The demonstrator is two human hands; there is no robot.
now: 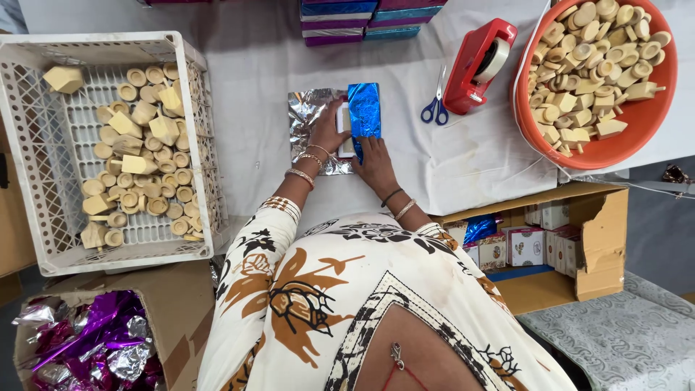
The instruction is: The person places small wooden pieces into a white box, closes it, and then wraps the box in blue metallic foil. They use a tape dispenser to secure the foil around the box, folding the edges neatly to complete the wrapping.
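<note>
Head view, looking down at the white-covered tabletop (260, 80).

Left hand (327, 132): fingers curled against the near-left side of a small white box (344, 124), pinning it on a sheet of foil (308, 116) that lies silver side up. Likely held so the box does not slide while the foil is drawn over.

Right hand (375, 161): fingers spread flat, pressing the blue face of the foil (364, 108) down over the box's right half, apparently to set the fold.

Box sits mid-tabletop, just far of both hands.

Surroundings:
- Left: white plastic crate (29, 145) of tan moulded blocks and discs.
- Far right: orange tub (622, 148), same tan pieces.
- Between tub and foil: red tape dispenser (478, 61), blue-handled scissors (436, 105), within reach.
- Far edge: stacked flat packs (369, 18), blue and purple.
- Near right: open cardboard carton (601, 232) with small white printed boxes (527, 245).
- Near left: carton of purple and silver foil scraps (94, 340).
</note>
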